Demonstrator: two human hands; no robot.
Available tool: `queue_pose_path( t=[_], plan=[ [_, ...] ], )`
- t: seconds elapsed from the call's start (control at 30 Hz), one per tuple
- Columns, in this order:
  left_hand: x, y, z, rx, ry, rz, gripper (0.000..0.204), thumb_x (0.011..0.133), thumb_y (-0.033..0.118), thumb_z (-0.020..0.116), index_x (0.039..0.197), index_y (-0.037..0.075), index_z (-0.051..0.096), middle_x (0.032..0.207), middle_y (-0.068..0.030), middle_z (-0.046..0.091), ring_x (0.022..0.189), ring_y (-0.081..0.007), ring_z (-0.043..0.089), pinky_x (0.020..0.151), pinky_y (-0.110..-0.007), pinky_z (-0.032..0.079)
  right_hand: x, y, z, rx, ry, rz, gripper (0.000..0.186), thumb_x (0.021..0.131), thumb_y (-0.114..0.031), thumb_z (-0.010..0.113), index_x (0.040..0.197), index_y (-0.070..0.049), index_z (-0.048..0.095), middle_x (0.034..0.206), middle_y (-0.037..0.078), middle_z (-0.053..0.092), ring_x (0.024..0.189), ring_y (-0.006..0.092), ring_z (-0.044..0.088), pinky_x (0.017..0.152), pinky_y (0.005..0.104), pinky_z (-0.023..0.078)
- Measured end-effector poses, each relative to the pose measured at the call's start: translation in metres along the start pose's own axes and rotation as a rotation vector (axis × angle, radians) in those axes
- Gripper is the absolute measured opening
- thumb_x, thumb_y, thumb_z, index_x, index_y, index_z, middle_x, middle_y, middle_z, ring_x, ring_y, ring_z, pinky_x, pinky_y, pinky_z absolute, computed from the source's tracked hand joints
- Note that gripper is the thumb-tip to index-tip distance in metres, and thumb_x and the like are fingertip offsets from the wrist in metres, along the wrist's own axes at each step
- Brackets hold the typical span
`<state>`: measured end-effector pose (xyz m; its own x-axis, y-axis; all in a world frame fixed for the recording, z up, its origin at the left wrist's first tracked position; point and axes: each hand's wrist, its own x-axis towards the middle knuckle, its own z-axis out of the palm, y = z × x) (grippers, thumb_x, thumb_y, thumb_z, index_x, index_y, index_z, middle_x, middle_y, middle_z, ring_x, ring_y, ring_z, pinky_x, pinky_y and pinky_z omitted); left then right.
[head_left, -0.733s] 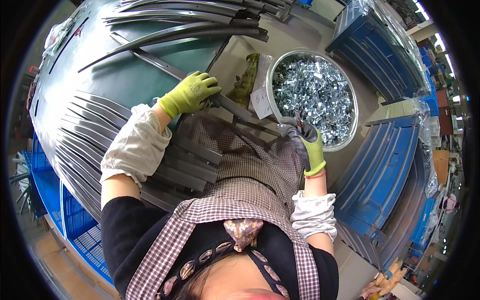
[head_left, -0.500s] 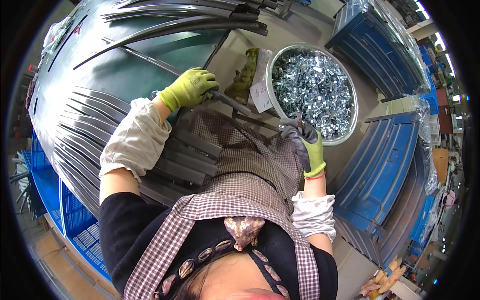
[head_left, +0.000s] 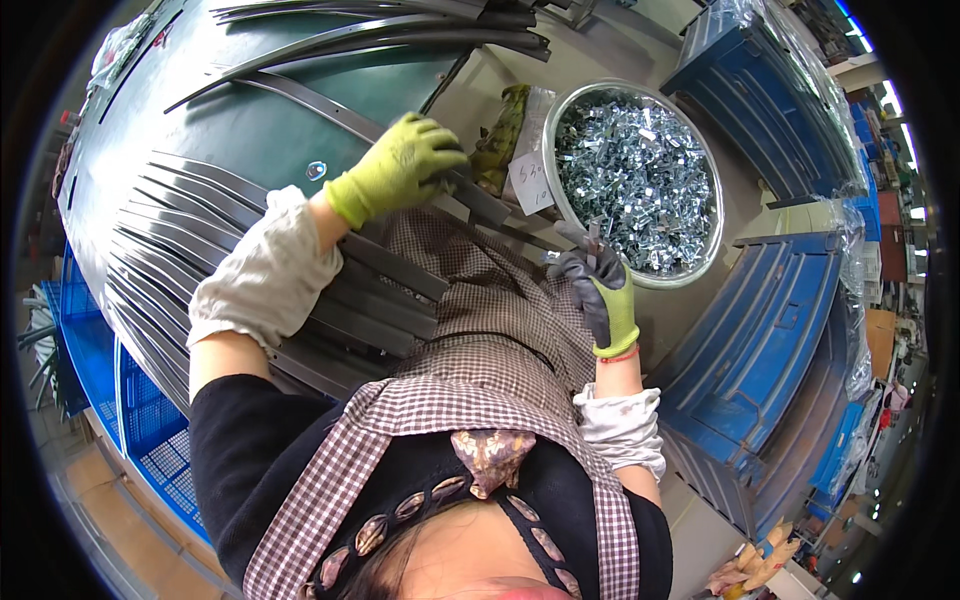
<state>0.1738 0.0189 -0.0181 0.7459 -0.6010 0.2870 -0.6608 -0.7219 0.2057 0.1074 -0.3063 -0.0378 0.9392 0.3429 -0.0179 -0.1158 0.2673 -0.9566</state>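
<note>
My left hand [head_left: 405,168], in a yellow-green glove with a dark palm, is closed around a long dark curved strip [head_left: 325,108]. The strip runs back over the green-topped table, and its near end points toward my lap. My right hand [head_left: 600,290], in a matching glove, is beside the round tub [head_left: 716,215] of shiny metal clips [head_left: 635,180]. A small metal clip [head_left: 594,242] stands between its thumb and fingers; another shiny bit shows at the fingertips. Several similar dark strips [head_left: 370,300] lie side by side at my left, partly under my arm.
More curved strips [head_left: 400,38] lie at the far side of the table [head_left: 250,135]. A small shiny round piece [head_left: 316,170] rests on the tabletop. Blue metal bins [head_left: 765,340] stand at the right, blue plastic crates [head_left: 160,450] at the left. A paper label [head_left: 530,182] leans by the tub.
My left hand has moved right and turned the strip, so its broad face now shows. My right hand has shifted slightly left. The small round piece on the table has come into clearer view.
</note>
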Motion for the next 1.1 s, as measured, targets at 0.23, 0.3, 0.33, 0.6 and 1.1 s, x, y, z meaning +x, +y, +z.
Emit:
queue_pose_path(
  t=[0.23,0.3,0.33,0.6,1.1],
  plan=[
    [-0.035,0.095,-0.008,-0.091,-0.206,0.179,0.06,0.059,0.033,0.082,0.113,0.01,0.067,0.105,-0.0043,0.062,0.092,-0.0222,0.061,0.084,-0.039,0.047,-0.01,0.022,0.047,0.065,-0.16,0.234,0.049,0.09,0.009,0.058,0.138,0.0,0.05,0.127,0.008,0.062,0.09,0.0078,0.062,0.081,0.0221,0.051],
    [-0.037,0.095,-0.005,-0.067,-0.107,0.207,0.056,0.057,0.029,0.081,0.108,0.009,0.069,0.099,-0.0025,0.063,0.084,-0.0206,0.061,0.079,-0.037,0.048,-0.006,0.021,0.055,0.012,-0.197,0.198,0.048,0.091,0.006,0.06,0.138,-0.001,0.05,0.129,0.006,0.059,0.101,0.0083,0.059,0.088,0.0239,0.051],
    [-0.038,0.094,-0.004,-0.01,-0.099,0.219,0.054,0.058,0.028,0.08,0.107,0.009,0.069,0.096,-0.0022,0.062,0.082,-0.0202,0.061,0.078,-0.037,0.048,-0.004,0.022,0.049,0.167,-0.259,0.262,0.047,0.091,0.004,0.062,0.137,0.0,0.05,0.128,0.006,0.059,0.102,0.0084,0.059,0.089,0.0241,0.051],
    [-0.031,0.088,0.006,0.185,-0.002,0.373,0.032,0.07,0.022,0.068,0.1,0.008,0.069,0.082,-0.0001,0.058,0.072,-0.0166,0.058,0.07,-0.034,0.048,-0.006,0.025,0.041,-0.082,-0.215,0.327,0.046,0.084,-0.006,0.076,0.126,0.003,0.058,0.11,0.006,0.068,0.097,0.0088,0.062,0.086,0.0249,0.053],
    [-0.015,-0.009,0.022,-0.012,-0.173,-0.06,0.067,0.064,0.02,0.081,0.127,0.011,0.061,0.125,-0.0117,0.06,0.115,-0.03,0.055,0.102,-0.043,0.041,0.031,0.033,0.02,-0.991,-0.004,-0.29,0.035,0.078,-0.024,0.078,0.107,-0.008,0.067,0.089,0.011,0.07,0.079,0.0312,0.068,0.068,0.0375,0.055]
  ],
)
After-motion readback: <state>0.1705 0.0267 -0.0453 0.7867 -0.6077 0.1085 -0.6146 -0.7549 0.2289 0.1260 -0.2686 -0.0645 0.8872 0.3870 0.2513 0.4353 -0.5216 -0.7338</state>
